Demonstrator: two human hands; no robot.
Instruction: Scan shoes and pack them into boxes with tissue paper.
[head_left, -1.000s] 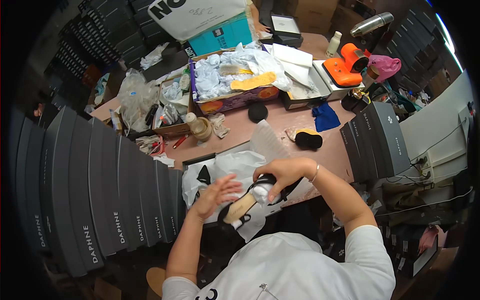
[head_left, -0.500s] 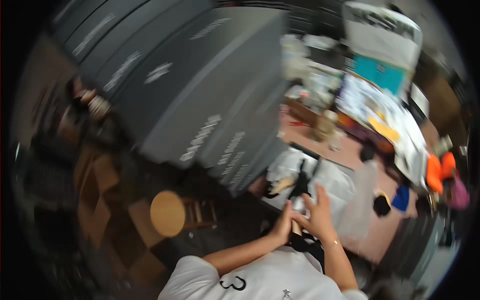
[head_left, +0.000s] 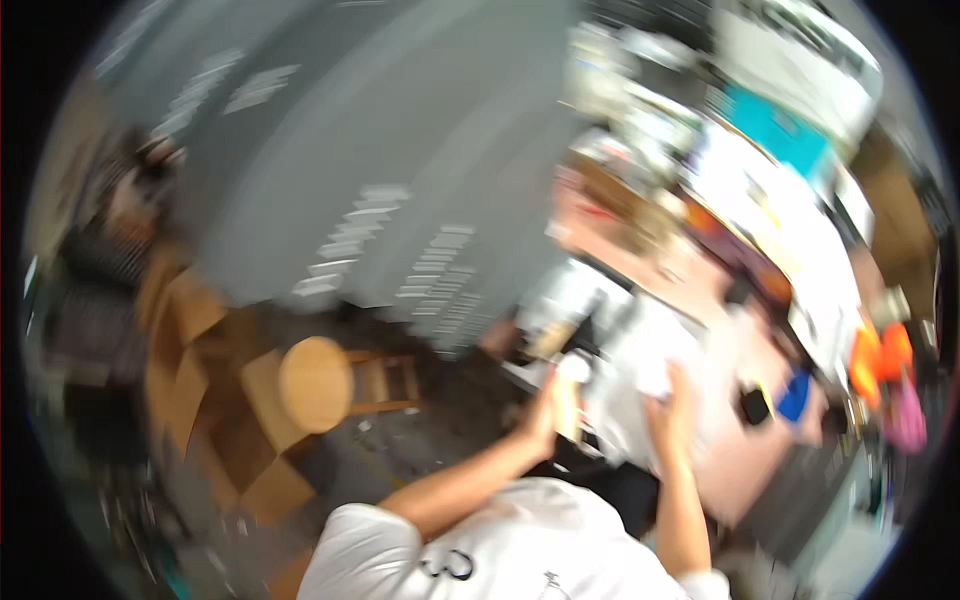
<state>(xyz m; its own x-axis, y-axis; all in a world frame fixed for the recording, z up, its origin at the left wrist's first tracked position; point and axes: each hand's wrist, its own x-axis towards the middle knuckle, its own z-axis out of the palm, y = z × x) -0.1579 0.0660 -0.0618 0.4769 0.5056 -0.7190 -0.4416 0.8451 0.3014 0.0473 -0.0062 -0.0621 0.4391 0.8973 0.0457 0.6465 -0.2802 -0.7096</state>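
A person's 2 hands, left hand (head_left: 545, 410) and right hand (head_left: 668, 415), press white wrapping paper (head_left: 640, 365) at the table (head_left: 740, 470) edge; grip blurred, paper likely light, crumpling easily, best held by edges.

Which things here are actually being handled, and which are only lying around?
In hand: left hand and right hand on crumpled white wrapping paper; what lies inside is too blurred to tell.

Lying about: round wooden stool, grey boxes, blue cloth, orange object.
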